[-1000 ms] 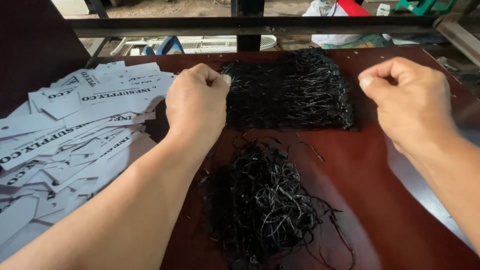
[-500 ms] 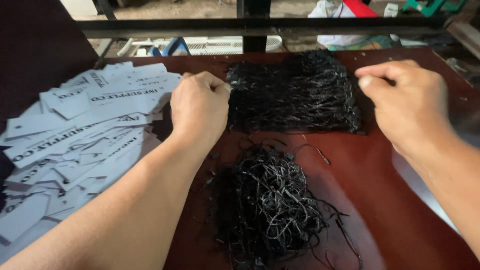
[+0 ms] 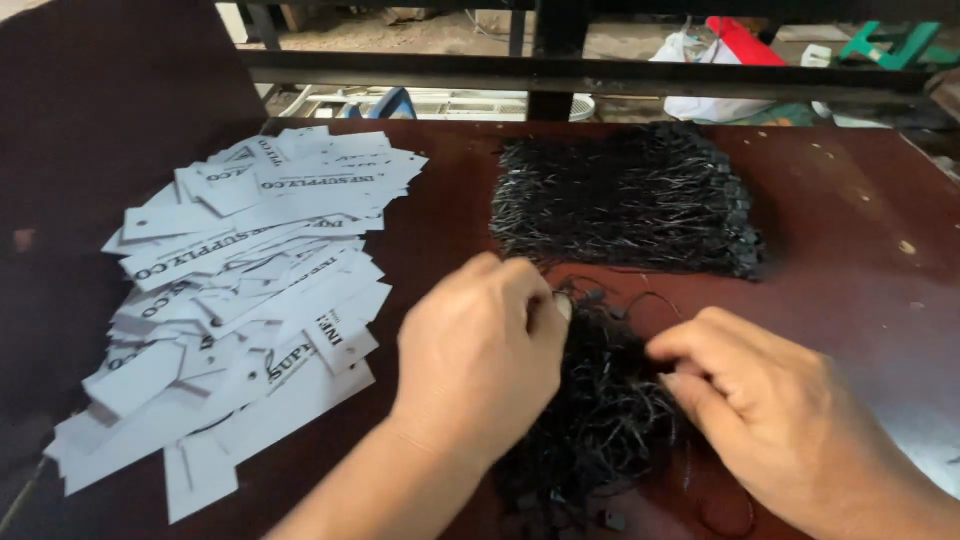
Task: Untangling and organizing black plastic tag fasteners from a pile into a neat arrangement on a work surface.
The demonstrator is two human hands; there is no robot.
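A small workshop or packing area, open at the back onto bare ground. A worn dark red table holds a heap of white printed paper tags and bundles of black strings, the bulk materials of hand assembly work. Beyond a dark metal rail lie bags, scrap and green metal parts on dirt.

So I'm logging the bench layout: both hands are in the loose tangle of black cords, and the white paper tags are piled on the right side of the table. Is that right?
Not quite. The head view shows the white paper tags piled on the left side of the table, not the right. The rest holds: the left hand and right hand are both in the loose tangle of black cords.
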